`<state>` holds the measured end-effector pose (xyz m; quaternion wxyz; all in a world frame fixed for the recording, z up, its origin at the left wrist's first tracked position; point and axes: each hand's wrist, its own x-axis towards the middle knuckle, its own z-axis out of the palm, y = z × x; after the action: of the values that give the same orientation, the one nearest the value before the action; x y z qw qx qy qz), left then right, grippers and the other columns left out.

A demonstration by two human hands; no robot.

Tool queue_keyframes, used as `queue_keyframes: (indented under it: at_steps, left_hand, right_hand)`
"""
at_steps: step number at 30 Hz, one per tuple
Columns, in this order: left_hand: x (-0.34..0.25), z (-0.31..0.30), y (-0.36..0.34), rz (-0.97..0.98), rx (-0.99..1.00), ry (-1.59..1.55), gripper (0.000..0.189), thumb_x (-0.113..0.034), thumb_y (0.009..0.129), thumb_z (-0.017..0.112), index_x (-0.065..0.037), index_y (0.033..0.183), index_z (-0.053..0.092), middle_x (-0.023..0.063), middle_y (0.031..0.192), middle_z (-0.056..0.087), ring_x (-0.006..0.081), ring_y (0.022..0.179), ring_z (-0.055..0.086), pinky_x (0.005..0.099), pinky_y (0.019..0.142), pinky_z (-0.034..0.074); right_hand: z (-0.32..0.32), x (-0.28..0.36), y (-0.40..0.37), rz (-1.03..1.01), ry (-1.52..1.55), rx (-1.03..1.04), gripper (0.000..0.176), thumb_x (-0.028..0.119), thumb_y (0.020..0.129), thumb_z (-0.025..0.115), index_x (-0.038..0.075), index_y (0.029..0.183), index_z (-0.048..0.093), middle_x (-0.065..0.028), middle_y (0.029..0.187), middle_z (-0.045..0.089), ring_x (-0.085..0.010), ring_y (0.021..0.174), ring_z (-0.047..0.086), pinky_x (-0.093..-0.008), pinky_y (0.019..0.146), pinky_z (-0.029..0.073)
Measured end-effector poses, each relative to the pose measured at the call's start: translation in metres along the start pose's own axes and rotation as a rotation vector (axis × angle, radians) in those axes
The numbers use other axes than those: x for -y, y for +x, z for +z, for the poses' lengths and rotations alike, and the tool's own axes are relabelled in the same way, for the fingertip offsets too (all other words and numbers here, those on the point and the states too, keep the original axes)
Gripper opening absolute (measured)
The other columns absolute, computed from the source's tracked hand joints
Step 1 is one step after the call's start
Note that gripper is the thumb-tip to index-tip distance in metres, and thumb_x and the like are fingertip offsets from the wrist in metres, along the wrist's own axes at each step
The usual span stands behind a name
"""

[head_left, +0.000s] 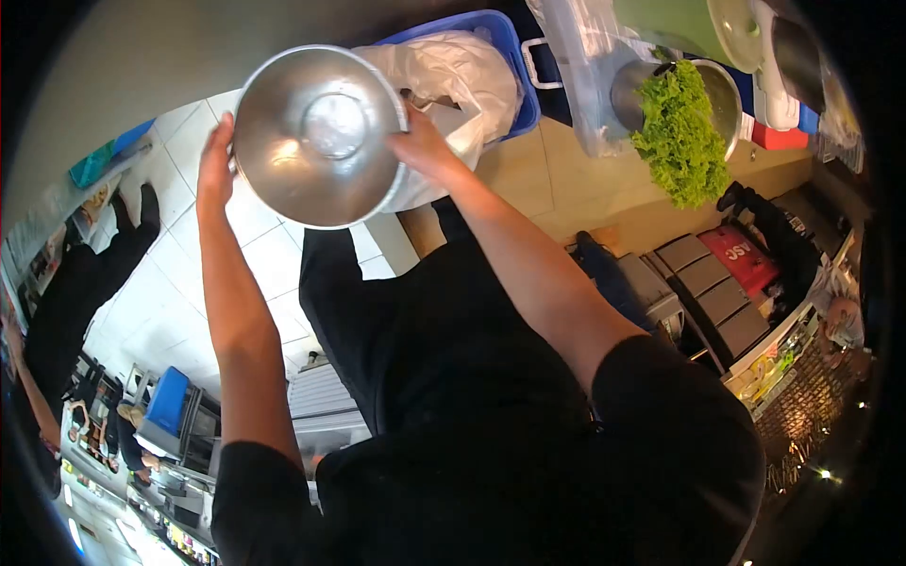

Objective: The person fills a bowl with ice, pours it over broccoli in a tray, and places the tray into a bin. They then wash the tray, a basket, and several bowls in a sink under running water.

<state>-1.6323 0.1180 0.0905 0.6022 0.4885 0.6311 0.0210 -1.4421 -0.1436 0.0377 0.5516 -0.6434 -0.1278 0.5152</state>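
A shiny stainless steel mixing bowl [283, 156] is held out in front of me, its inside facing the camera with nothing seen in it. My left hand [217, 165] presses against the outside of the bowl's left rim, fingers along the edge. On the opposite side, my right hand [429, 149] grips the rim, thumb over the inner edge and the other fingers mostly hidden behind. Just behind the bowl and my right hand is a white plastic bag [472, 71] lining a blue bin [527, 90].
Leafy green lettuce [684, 141] spills from a metal bowl [725, 104] at upper right, beside a clear plastic container [590, 104]. A person in dark clothes [80, 283] stands at left on the white tiled floor [189, 274]. A red box [738, 259] and other people are at right.
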Motion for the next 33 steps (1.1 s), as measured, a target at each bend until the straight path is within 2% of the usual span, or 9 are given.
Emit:
queue_keyframes:
  at_steps: [6, 10, 18, 22, 24, 26, 28, 30, 33]
  left_hand:
    - [0.199, -0.068, 0.015, -0.112, -0.238, 0.061, 0.056, -0.02, 0.075, 0.079, 0.006, 0.118, 0.055, 0.0149, 0.111, 0.062, 0.0262, 0.097, 0.062, 0.0372, 0.08, 0.051]
    - [0.245, -0.03, -0.018, -0.292, -0.366, -0.496, 0.042, -0.008, 0.081, 0.068, 0.011, 0.114, 0.051, 0.0186, 0.11, 0.06, 0.0314, 0.095, 0.062, 0.0453, 0.078, 0.054]
    - [0.331, 0.01, 0.088, -0.36, -0.493, -1.018, 0.03, -0.009, 0.092, 0.049, 0.001, 0.12, 0.048, 0.0182, 0.122, 0.048, 0.0346, 0.109, 0.051, 0.0514, 0.079, 0.057]
    - [0.356, 0.012, 0.167, -0.312, -0.393, -1.124, 0.035, -0.018, 0.097, 0.042, 0.0, 0.127, 0.045, 0.0176, 0.126, 0.05, 0.0387, 0.113, 0.051, 0.0506, 0.082, 0.057]
    - [0.331, 0.025, 0.156, -0.262, -0.384, -1.082, 0.037, -0.022, 0.099, 0.04, -0.002, 0.13, 0.044, 0.0144, 0.13, 0.048, 0.0391, 0.113, 0.05, 0.0543, 0.089, 0.052]
    - [0.267, 0.049, 0.124, -0.329, -0.467, -0.965, 0.042, -0.027, 0.098, 0.042, -0.002, 0.133, 0.041, 0.0147, 0.132, 0.045, 0.0398, 0.113, 0.05, 0.057, 0.095, 0.045]
    - [0.167, 0.14, 0.082, -0.435, -1.049, -0.167, 0.046, -0.034, 0.097, 0.044, 0.002, 0.126, 0.046, 0.018, 0.127, 0.05, 0.0358, 0.11, 0.053, 0.0478, 0.093, 0.047]
    - [0.189, 0.108, 0.051, 0.221, -0.788, 0.135, 0.047, -0.036, 0.095, 0.049, 0.005, 0.117, 0.052, 0.0198, 0.119, 0.057, 0.0316, 0.107, 0.057, 0.0404, 0.087, 0.048]
    - [0.142, 0.174, -0.006, 0.111, -0.039, 0.273, 0.057, -0.043, 0.086, 0.06, 0.006, 0.114, 0.052, 0.0242, 0.118, 0.056, 0.0316, 0.111, 0.056, 0.0403, 0.089, 0.044]
  right_hand:
    - [-0.002, 0.001, 0.041, 0.374, 0.245, 0.458, 0.072, 0.031, 0.078, 0.069, 0.01, 0.14, 0.04, -0.0129, 0.123, 0.058, -0.0257, 0.111, 0.055, -0.038, 0.093, 0.045]
    - [-0.061, -0.049, 0.069, -0.319, -1.025, -0.27, 0.063, 0.027, 0.079, 0.069, 0.004, 0.132, 0.044, -0.0245, 0.112, 0.056, -0.0377, 0.113, 0.051, -0.045, 0.094, 0.042]
    - [-0.095, -0.025, 0.038, -0.083, -0.725, -0.161, 0.061, 0.015, 0.075, 0.071, 0.008, 0.13, 0.044, -0.0218, 0.127, 0.045, -0.0367, 0.117, 0.044, -0.0432, 0.095, 0.037]
    - [-0.078, -0.031, 0.026, -0.591, -1.489, -0.545, 0.049, 0.019, 0.077, 0.068, 0.009, 0.123, 0.052, -0.0194, 0.106, 0.057, -0.0336, 0.106, 0.05, -0.0502, 0.085, 0.032]
    - [-0.079, -0.05, 0.028, -0.247, -1.619, -0.574, 0.066, 0.035, 0.076, 0.07, 0.015, 0.133, 0.043, -0.0138, 0.13, 0.043, -0.0318, 0.119, 0.037, -0.0544, 0.088, 0.028]
    - [-0.091, -0.087, 0.042, -0.171, -1.589, -0.536, 0.066, 0.039, 0.079, 0.066, 0.016, 0.136, 0.041, -0.0133, 0.122, 0.05, -0.0314, 0.118, 0.04, -0.0577, 0.089, 0.026]
    - [-0.091, -0.105, 0.057, -0.278, -1.621, -0.624, 0.042, 0.026, 0.081, 0.064, 0.007, 0.117, 0.054, -0.017, 0.088, 0.063, -0.0332, 0.092, 0.056, -0.0464, 0.077, 0.038]
    - [-0.092, -0.111, 0.075, -0.127, -1.245, -0.579, 0.037, 0.027, 0.083, 0.06, 0.004, 0.112, 0.055, -0.0177, 0.083, 0.064, -0.0329, 0.083, 0.058, -0.044, 0.072, 0.04]
    - [-0.088, -0.106, 0.098, 0.065, -0.646, -0.522, 0.031, 0.024, 0.088, 0.054, -0.002, 0.104, 0.057, -0.0167, 0.077, 0.065, -0.0302, 0.072, 0.061, -0.0395, 0.066, 0.045]
